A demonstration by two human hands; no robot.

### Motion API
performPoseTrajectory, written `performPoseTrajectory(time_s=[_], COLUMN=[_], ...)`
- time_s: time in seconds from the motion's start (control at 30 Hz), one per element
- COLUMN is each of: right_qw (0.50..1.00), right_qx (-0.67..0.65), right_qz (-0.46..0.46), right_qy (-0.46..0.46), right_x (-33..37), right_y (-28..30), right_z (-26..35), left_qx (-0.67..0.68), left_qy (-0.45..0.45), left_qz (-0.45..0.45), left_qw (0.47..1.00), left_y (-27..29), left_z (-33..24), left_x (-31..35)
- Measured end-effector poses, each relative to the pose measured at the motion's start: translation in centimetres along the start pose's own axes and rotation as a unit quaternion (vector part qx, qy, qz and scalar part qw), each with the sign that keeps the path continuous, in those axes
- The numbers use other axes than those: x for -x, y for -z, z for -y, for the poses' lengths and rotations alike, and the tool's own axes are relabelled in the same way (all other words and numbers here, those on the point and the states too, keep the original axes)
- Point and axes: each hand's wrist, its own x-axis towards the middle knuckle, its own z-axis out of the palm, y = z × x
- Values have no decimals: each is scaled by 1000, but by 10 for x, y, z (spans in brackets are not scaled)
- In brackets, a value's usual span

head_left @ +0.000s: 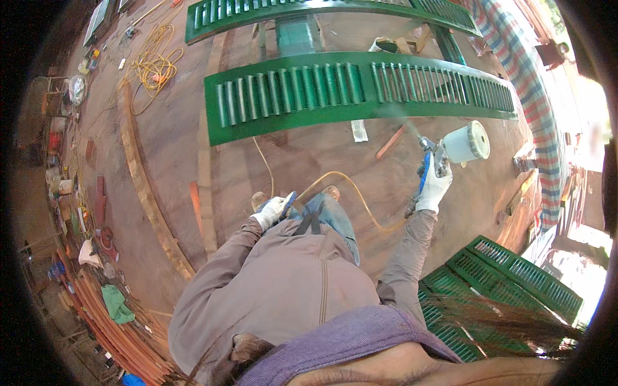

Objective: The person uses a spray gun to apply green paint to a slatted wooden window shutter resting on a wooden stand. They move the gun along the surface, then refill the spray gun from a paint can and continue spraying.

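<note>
My right hand (434, 183), in a white and blue glove, is closed round a spray gun (426, 145) with a pale cup (467, 143) on it. A faint mist leaves its nozzle toward the near green louvred shutter (290, 96), which lies raised off the floor in front of me. The gun and shutter are apart. A yellow air hose (357, 188) hangs in a loop from the gun to my left hand (275, 211), which is also gloved and closed on the hose near my waist.
Behind the near shutter lies a second green shutter (257, 14). More green shutters (496, 270) lean at the lower right. A coiled yellow cord (154, 67) and long wooden planks (145, 180) lie on the left floor. A checked tarp (537, 109) hangs at the right.
</note>
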Motion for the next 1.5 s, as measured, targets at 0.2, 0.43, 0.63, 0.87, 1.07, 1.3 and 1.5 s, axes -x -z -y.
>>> performPoseTrajectory(time_s=[0.2,0.43,0.63,0.87,1.07,1.3,1.5], right_qw=[981,994,967,992,994,975,988], right_qx=[122,46,-72,5,79,150,81], right_qz=[-62,74,221,84,-39,-96,125], right_qy=[135,72,-103,-90,-57,133,-29], right_x=[-59,-41,-5,-82,-163,-226,-205], right_y=[52,75,74,118,170,193,185], right_z=[5,-20,17,-6,-6,-13,-4], left_qx=[15,-38,-129,-69,-137,-251,-247], left_qy=[-59,-97,-15,27,11,-33,11], left_qz=[18,-40,-35,-26,18,23,46], left_qw=[998,994,991,997,990,967,968], left_y=[-58,-89,-95,-103,-134,-173,-187], left_z=[-38,-57,-98,-109,-167,-224,-267], left_x=[-27,-56,-54,-78,-135,-190,-198])
